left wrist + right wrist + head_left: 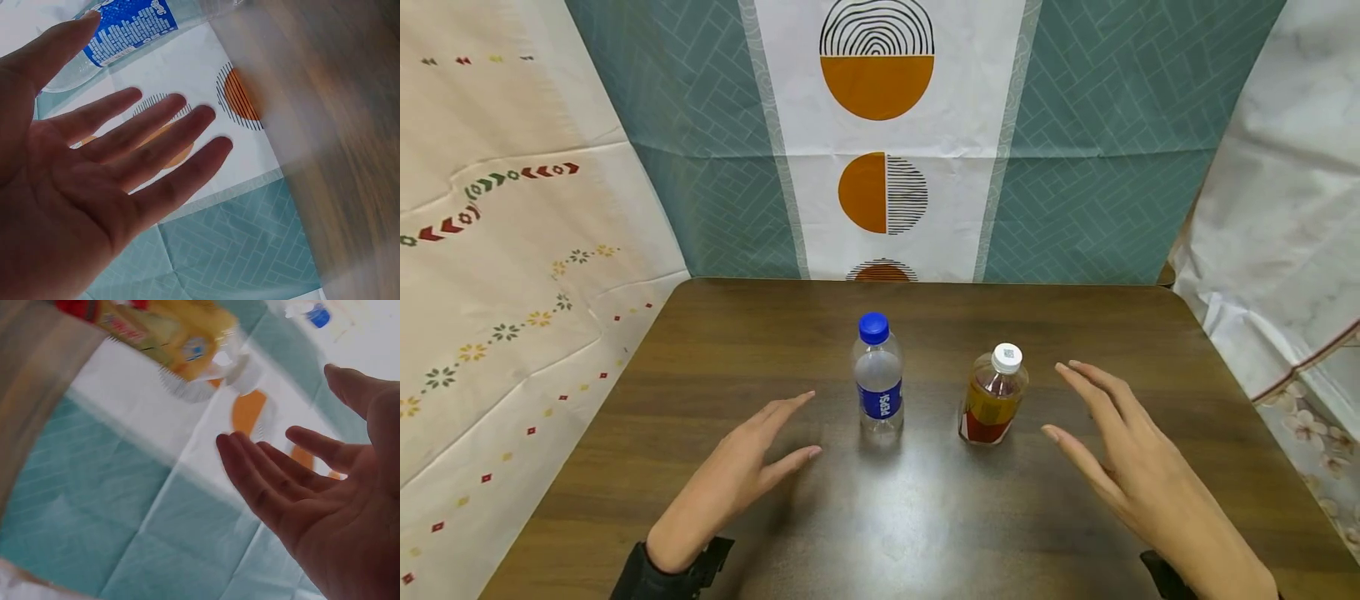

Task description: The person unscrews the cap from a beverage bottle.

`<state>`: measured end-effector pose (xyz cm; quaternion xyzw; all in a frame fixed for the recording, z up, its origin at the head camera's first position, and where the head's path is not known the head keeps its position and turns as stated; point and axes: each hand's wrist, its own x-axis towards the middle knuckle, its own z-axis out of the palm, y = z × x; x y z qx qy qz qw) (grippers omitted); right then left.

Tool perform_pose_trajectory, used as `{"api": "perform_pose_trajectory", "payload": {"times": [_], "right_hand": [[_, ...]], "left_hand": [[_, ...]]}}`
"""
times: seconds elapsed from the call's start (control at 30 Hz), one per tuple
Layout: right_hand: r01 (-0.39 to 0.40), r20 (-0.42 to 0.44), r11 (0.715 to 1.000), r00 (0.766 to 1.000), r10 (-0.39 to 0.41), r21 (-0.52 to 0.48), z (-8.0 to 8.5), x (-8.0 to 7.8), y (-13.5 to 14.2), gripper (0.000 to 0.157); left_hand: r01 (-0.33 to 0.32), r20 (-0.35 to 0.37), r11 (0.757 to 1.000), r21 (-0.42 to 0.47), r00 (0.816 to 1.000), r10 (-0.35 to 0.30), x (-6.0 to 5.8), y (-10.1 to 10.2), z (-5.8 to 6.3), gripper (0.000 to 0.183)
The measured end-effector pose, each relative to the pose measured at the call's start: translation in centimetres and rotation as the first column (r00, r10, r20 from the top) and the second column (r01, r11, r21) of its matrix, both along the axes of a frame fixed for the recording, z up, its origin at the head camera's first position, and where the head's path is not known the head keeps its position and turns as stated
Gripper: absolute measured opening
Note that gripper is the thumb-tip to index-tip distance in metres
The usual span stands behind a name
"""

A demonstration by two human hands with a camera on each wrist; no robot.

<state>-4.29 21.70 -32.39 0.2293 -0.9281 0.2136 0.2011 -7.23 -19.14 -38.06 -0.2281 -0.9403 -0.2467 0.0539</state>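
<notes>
Upright on the brown table stands a clear Pepsi bottle (880,398) with a blue cap and blue label. To its right is a shorter bottle (992,404) with a white cap and a yellow and red label. My left hand (748,454) hovers left of the Pepsi bottle, fingers spread and holding nothing; in the left wrist view the bottle's blue label (131,31) shows behind the thumb. On the other side, my right hand (1123,450) is held apart from the white-capped bottle, its palm facing inward and its fingers extended.
The wooden table (737,333) reaches back to a hanging teal and white cloth (1097,167) with orange circles. A cream patterned cloth (497,275) hangs along the left, and a white cloth (1292,208) along the right.
</notes>
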Motion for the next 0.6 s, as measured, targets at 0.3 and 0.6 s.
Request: {"api": "perform_pose_trajectory", "payload": {"times": [0.3,0.6], "right_hand": [[-0.186,-0.107,0.982,0.976,0.188,0.026,3.0,-1.4,-3.6,0.057],[-0.288,-0.216,0.955,0.93,0.296,0.07,4.5,-2.3,-6.8,0.058]], "left_hand": [[0.03,-0.015,0.999,0.021,0.999,-0.03,0.1,-0.1,-0.2,0.053],[0.014,-0.027,1.0,0.019,1.0,-0.014,0.4,-0.7,-0.2,0.053]]}}
